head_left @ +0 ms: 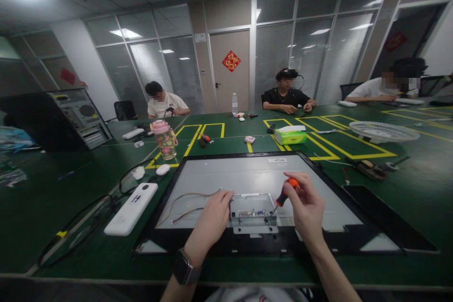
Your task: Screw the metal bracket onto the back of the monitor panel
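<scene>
In my right hand (pixel 309 205) is a screwdriver (pixel 282 198) with an orange and black handle, gripped by the fingertips. Its shaft slants down to the right end of a metal bracket (pixel 253 219) that has connector ports along its front. My left hand (pixel 214 214), wearing a watch on the wrist, has its fingers closed at the bracket's left edge; the thumb is mostly hidden. Both hands are above a flat display panel (pixel 219 170) with a black frame, lying with its grey back up. Thin loose wires (pixel 184 196) run across the panel, left of my left hand.
Left of the panel lie a white power bank (pixel 131 210) and a black cable (pixel 76 240). A pink-lidded bottle (pixel 164 141) stands beyond. A black slab (pixel 389 217) rests at right, near a tissue pack (pixel 290 136) and a round white grille (pixel 384 131). Several people sit across the table.
</scene>
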Motion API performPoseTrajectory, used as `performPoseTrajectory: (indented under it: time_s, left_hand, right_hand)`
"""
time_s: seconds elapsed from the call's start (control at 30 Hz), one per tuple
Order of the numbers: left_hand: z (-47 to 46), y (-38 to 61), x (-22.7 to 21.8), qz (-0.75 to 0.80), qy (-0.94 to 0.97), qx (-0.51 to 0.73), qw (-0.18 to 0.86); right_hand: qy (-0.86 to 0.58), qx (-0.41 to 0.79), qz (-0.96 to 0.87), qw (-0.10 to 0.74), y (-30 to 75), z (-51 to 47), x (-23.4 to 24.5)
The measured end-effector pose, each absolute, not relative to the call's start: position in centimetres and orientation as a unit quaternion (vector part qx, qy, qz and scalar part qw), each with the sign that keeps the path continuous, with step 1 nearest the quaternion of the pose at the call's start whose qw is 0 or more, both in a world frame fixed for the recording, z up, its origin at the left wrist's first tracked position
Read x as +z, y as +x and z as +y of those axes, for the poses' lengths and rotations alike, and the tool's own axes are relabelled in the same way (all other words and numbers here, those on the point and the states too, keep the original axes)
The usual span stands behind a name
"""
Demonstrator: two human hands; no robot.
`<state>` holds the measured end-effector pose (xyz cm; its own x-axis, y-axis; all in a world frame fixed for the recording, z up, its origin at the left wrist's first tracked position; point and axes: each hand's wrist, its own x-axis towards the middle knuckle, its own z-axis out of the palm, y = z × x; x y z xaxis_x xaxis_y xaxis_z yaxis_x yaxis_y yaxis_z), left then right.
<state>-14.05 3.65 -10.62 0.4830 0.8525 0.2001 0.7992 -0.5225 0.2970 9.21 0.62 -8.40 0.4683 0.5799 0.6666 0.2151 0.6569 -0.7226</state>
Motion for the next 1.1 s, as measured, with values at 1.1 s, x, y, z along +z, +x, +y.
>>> performPoseTrajectory:
  time_s: [1.1]
  left_hand:
    - [3.59, -14.01, -10.66, 0.483, 0.856, 0.168, 0.079]
  right_hand:
    - [-0.377, 0.172, -0.509, 0.754, 9.09, 0.38, -8.83]
